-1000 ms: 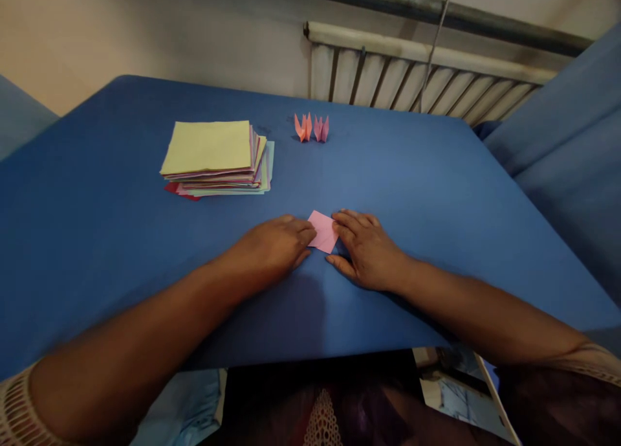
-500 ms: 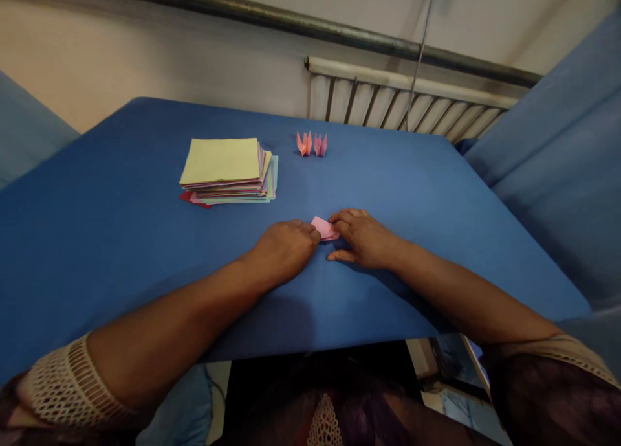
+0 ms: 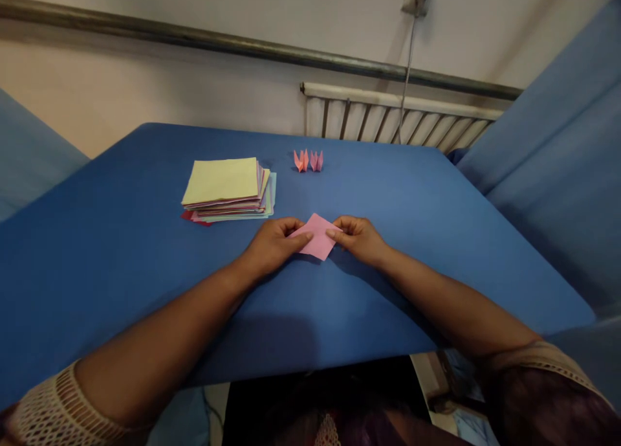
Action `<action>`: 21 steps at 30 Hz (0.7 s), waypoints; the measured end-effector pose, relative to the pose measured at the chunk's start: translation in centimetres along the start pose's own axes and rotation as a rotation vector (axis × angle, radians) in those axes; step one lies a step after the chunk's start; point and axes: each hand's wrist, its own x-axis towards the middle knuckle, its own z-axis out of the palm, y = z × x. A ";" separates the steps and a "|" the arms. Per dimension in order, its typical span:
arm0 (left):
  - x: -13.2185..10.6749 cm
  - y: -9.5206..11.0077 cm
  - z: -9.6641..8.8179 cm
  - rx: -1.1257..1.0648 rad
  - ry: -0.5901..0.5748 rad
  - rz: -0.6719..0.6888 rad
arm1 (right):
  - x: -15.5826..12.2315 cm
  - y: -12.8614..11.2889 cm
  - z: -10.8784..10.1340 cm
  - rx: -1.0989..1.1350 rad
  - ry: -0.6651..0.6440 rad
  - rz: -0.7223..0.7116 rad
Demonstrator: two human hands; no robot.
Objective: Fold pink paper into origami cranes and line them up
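Observation:
A small folded piece of pink paper (image 3: 319, 240), diamond-shaped from above, is held between both hands near the middle of the table. My left hand (image 3: 276, 244) pinches its left corner, thumb on top and fingers underneath. On the opposite corner, my right hand (image 3: 359, 240) grips it the same way, thumb tip on the upper face. The fingers beneath the paper are mostly hidden.
A stack of coloured paper sheets (image 3: 223, 180), yellow on top, lies left of centre on the blue table (image 3: 412, 290). Farther back stand an orange-pink folded paper figure (image 3: 301, 162) and a purplish-pink folded paper figure (image 3: 316, 162). Behind the table is a radiator (image 3: 378, 100).
The pink paper, earlier a narrow folded piece lying under my fingers, now shows a wider diamond face. Both hands have turned so their thumbs rest on top. The view has tilted up slightly.

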 end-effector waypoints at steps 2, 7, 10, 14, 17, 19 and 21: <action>0.1 -0.1 0.1 -0.200 -0.023 -0.097 | -0.2 -0.3 -0.2 0.147 -0.030 0.071; 0.5 -0.6 -0.3 -0.341 -0.031 -0.210 | -0.6 -0.6 -1.0 0.363 -0.033 0.210; 0.9 -0.8 -0.4 -0.316 -0.039 -0.222 | -0.6 -0.6 -1.2 0.360 -0.015 0.199; 1.0 -0.6 -0.3 -0.266 -0.098 -0.214 | -0.4 -0.4 -0.9 0.233 -0.003 0.149; 1.0 -0.4 -0.1 -0.196 -0.102 -0.189 | -0.4 -0.2 -0.6 0.159 -0.038 0.197; 1.2 -0.6 -0.1 -0.157 -0.104 -0.170 | -0.4 -0.1 -0.4 0.139 -0.037 0.223; 1.4 -1.1 -0.2 -0.127 -0.110 -0.157 | -0.4 0.0 -0.3 0.136 -0.024 0.240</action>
